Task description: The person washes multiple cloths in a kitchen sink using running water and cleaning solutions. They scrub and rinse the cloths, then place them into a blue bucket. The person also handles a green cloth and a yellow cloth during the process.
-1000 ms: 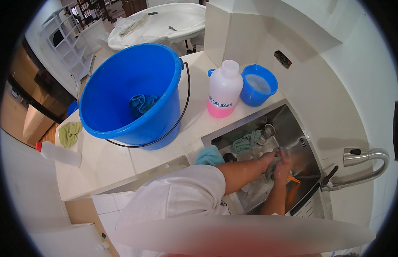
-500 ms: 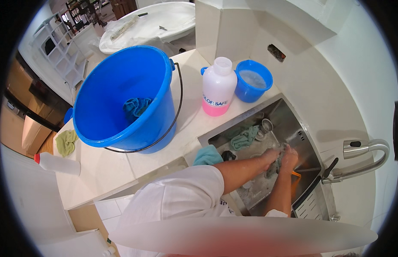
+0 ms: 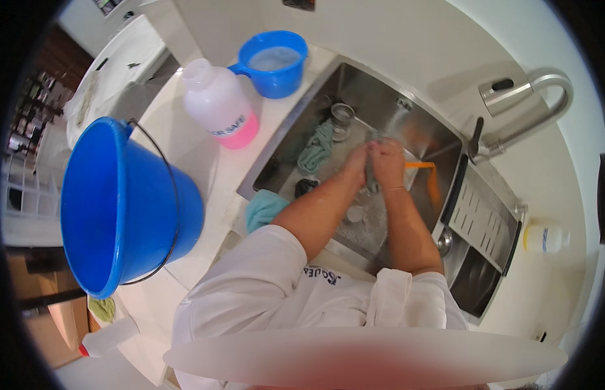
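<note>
Both my hands are together over the steel sink (image 3: 328,84), closed on a wet grey-green cloth. My left hand (image 3: 358,165) grips one side of the cloth (image 3: 371,177), and my right hand (image 3: 388,162) presses in beside it. Part of the cloth hangs below the fingers; the rest is hidden in them. A teal cloth (image 3: 317,148) lies on the sink floor left of my hands, near a metal strainer (image 3: 342,114). A dark crumpled item (image 3: 306,188) sits by my left forearm. An orange strip (image 3: 434,185) lies to the right of my right hand.
A blue dipper of sudsy water (image 3: 275,71) and a bottle of pink liquid (image 3: 221,107) stand behind the sink's left edge. A large blue bucket (image 3: 153,214) is farther left. A light-blue cloth (image 3: 266,209) drapes over the front edge. The faucet (image 3: 510,117) and slotted drainer (image 3: 483,214) are right.
The view has swung right, so the sink and hands appear farther left and higher. My hands stay closed together on the cloth.
</note>
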### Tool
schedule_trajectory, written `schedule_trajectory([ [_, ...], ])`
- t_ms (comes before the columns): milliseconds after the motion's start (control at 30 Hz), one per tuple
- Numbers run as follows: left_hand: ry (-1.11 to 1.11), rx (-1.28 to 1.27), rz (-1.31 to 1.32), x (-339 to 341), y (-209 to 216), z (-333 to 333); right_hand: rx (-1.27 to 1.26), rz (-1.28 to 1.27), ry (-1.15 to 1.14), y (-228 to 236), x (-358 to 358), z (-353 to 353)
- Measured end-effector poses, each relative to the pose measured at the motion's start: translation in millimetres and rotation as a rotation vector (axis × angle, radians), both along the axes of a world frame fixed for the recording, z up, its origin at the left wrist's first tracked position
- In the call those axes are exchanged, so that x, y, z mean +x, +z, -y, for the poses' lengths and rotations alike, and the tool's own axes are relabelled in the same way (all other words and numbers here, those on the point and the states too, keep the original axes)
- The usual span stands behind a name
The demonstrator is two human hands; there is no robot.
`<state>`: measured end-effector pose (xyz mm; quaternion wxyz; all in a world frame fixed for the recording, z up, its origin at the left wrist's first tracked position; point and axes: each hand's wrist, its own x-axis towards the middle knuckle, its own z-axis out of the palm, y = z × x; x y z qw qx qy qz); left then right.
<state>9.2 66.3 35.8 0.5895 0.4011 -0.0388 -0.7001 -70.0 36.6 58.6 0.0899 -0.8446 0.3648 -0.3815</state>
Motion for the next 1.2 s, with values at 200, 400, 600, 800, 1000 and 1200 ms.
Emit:
schedule_trajectory([
  [200, -0.039, 0.114, -0.009, 0.8, 14.6, -6.2, -0.141, -0.294, -0.081, 16.9, 5.7, -12.9],
  [400, -0.084, -0.213, 0.023, -11.6, 38.7, -9.9, -0.014, -0.668, -0.263, 20.5, -9.2, 10.7],
  [600, -0.026, 0.087, 0.117, -7.2, 19.0, -6.7, 0.01, -0.317, -0.218, -3.7, -13.3, -11.4],
  [800, -0.171, -0.128, 0.143, -12.0, 23.1, -0.9, 0.377, -0.082, -0.513, 18.5, -57.0, 40.1],
  [1000, -0.213, -0.046, 0.152, -10.0, 22.8, -0.4, 0.123, 0.373, -0.697, 75.3, -108.2, 103.7],
  [1200, -0.13, -0.086, 0.134, -7.6, 18.6, 2.5, 0.339, 0.353, -0.781, 102.9, -119.3, 118.8],
])
